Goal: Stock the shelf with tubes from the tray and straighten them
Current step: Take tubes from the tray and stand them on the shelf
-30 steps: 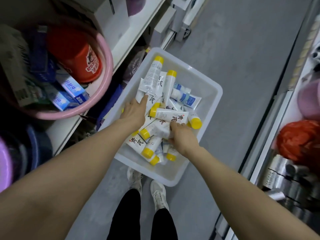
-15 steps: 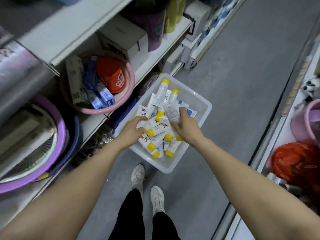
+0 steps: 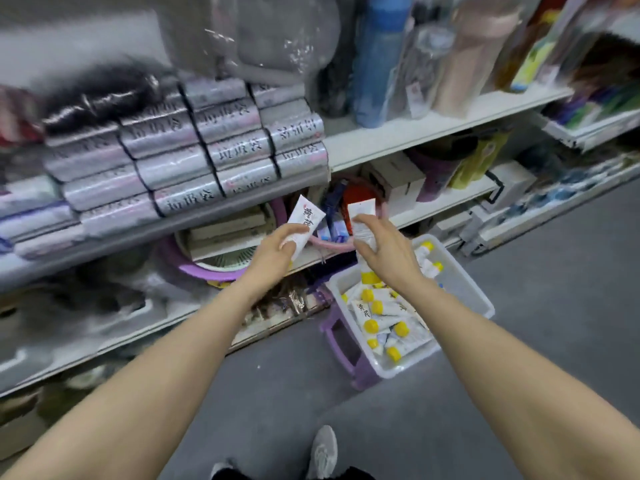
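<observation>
A person stood in a shop aisle with both arms raised toward the shelving, a white tube in each hand. The left hand (image 3: 277, 247) gripped one tube (image 3: 304, 221) around its lower half, the crimped end pointing up and its printed face turned to the camera; the right hand (image 3: 384, 251) curled round a second tube (image 3: 362, 220), held the same way, with its yellow cap (image 3: 370, 278) showing below the palm. Holding them cap-down likely let each tube be stood upright on the shelf. Both tubes hovered in front of a pink basin (image 3: 332, 241) on the middle shelf (image 3: 446, 202), not yet set down; where exactly they were bound could not be told. Below and to the right, the white tray (image 3: 478, 299) rested on a purple stool (image 3: 343, 344) beside the shelving, seemingly to keep stock within reach, and many yellow-capped tubes (image 3: 384, 317) lay jumbled in it, suggesting the stocking had far to go. Stacked silver packs (image 3: 194, 154) filled the shelf above at left.
</observation>
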Demonstrator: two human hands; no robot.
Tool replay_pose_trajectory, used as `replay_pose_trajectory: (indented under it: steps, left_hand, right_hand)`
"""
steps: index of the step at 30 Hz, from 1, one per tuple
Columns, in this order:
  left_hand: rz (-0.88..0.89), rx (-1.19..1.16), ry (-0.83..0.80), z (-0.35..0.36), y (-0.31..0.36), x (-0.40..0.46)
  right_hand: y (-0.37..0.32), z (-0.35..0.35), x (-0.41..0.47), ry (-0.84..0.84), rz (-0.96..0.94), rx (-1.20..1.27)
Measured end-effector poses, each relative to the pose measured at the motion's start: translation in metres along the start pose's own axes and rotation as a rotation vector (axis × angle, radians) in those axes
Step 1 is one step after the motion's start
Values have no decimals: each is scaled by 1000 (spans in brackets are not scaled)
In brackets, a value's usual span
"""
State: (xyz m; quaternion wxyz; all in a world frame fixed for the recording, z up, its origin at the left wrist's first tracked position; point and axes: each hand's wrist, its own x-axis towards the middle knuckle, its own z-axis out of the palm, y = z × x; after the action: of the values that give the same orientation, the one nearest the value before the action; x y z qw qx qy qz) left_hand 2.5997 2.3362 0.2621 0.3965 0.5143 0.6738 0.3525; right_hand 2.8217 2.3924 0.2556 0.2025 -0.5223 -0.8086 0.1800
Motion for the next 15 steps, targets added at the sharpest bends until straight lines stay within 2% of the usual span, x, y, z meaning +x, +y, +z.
replay_pose_trajectory:
  steps: [8,15]
  left_hand:
    - [106,-45,260,-146,-6,-84]
    - [154,-47,491,-295,-30,-194]
  right_hand:
    - [-160,10,35,25,-354,-3]
    - [-340,44,31,56,-600,37]
